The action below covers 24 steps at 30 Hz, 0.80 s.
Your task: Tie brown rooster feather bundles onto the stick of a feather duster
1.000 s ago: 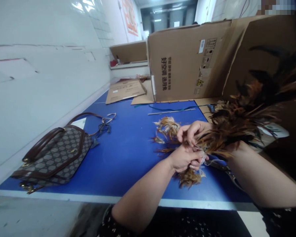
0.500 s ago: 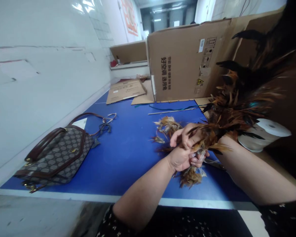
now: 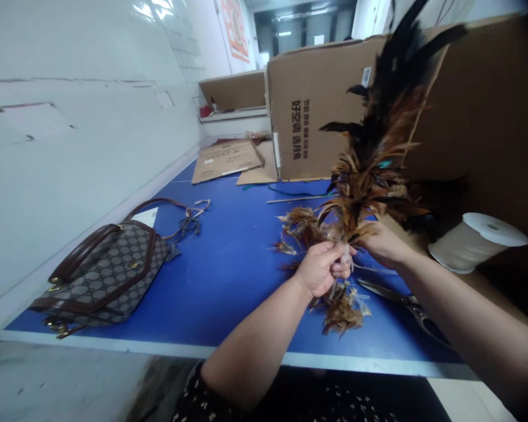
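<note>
A bunch of brown and black feathers stands nearly upright over the table, its long black plumes at the top. My left hand is closed around its pale, bound base. Close against the lower feathers on the right is my right hand; feathers cover its fingers, so their grip cannot be made out. A thin pale strip runs from the base towards the right, under my right forearm. Loose brown feathers lie just below my left hand, and another feather clump lies beyond it.
Scissors lie under my right forearm, beside a white spool. A patterned handbag sits at the left of the blue table. Large cardboard boxes stand behind, with flat cardboard and a thin stick nearer.
The feather bunch has swung from leaning right to nearly upright. My right hand has gone from across my left hand to the right side of the bunch, uncovering the scissors.
</note>
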Motion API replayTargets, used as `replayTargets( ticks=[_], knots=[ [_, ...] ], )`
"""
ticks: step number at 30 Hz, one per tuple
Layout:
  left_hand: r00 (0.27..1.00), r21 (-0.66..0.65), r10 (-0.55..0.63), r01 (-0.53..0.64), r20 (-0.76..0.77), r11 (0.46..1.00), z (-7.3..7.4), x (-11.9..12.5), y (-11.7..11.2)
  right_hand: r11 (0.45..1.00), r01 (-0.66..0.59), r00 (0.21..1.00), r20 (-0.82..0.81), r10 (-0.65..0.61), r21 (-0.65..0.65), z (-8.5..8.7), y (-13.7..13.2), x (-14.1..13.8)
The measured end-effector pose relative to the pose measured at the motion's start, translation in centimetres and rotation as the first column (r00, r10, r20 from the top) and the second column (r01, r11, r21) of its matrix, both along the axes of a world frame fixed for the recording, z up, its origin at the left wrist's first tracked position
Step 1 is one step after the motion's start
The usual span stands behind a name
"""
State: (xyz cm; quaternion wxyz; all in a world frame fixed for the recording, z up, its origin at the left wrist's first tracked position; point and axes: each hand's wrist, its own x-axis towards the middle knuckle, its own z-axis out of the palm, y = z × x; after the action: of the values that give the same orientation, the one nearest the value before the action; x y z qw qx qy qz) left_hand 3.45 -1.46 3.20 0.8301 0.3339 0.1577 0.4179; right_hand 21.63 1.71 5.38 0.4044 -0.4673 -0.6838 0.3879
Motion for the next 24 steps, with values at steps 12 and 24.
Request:
replayTargets(
  ticks=[12, 24],
  knots=[
    [0.985, 0.008, 0.173, -0.173, 0.006, 0.985, 0.3, -0.5, 0.7, 0.998, 0.043, 0.997, 0.069, -0.041, -0.036, -0.3, -5.2, 1.4],
    [0.927, 0.101, 0.369, -0.361, -0.072, 0.927, 0.1, -0.4, 1.2, 0.969, 0.148, 0.953, 0.232, -0.193, 0.197, -1.5, -5.0, 1.6]
  ],
)
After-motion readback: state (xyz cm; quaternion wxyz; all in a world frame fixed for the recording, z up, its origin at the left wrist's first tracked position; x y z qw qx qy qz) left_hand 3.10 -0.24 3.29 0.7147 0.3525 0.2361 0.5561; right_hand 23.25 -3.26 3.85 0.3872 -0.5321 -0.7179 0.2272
